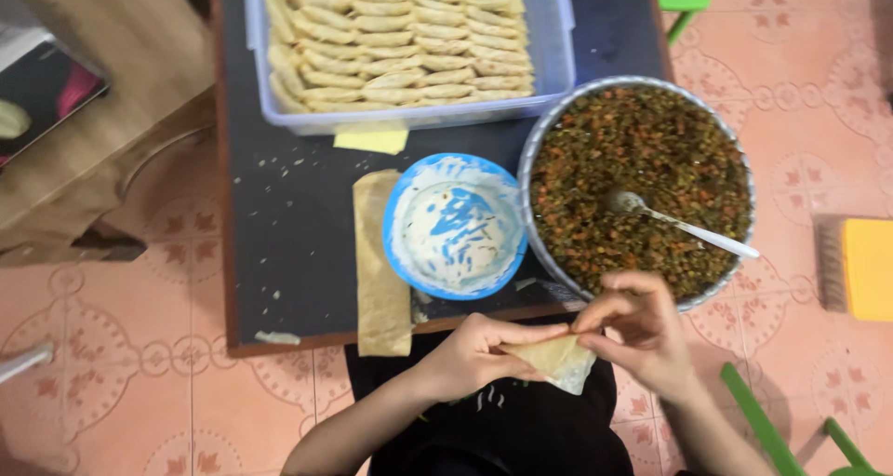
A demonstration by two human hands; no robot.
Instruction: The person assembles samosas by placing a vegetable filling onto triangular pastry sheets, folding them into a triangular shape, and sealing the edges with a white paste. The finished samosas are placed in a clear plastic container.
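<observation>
Just below the filling bowl (pixel 638 183), you are folding a wrapper (pixel 556 360); your left hand (pixel 479 355) is pinching its near edge, your right hand (pixel 637 332) is pressing the top corner; sealing likely needs the paste bowl (pixel 455 226), left of it.

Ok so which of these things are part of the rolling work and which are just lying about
In use:
left hand and right hand, both holding the wrapper
bowl of filling with spoon
blue paste bowl
strip of wrappers
tub of finished rolls

Lying about:
yellow block
green chair
yellow scrap
</observation>
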